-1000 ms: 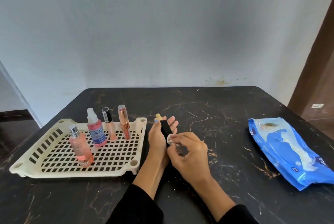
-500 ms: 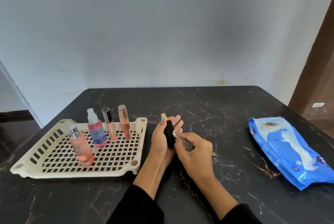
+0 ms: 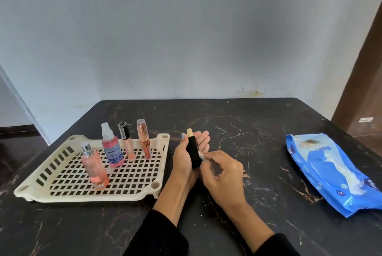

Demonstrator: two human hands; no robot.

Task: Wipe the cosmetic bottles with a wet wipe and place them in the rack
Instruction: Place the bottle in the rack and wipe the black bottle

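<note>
Head view, items as I log them. Black bottle (image 3: pixel 193 153) with a gold top — upright in my left hand (image 3: pixel 186 158), thumb on one side and fingers half-open behind it, just right of the rack (image 3: pixel 62 192). Wet wipe (image 3: pixel 201 155) — a small white wad pinched in the fingertips of my right hand (image 3: pixel 223 173), pressed against the bottle's side. Cream lattice rack on the dark marbled tabletop (image 3: pixel 248 131), left of both hands, holding four upright items: peach spray bottle (image 3: pixel 94 168) nearest me, pink spray bottle (image 3: pixel 112 146) behind it, then a black-capped tube (image 3: pixel 127 142) and a rose-gold tube (image 3: pixel 144 139) along the far rim. Blue wipes pack (image 3: pixel 330 173) — lying flat, well apart at the right edge.
</note>
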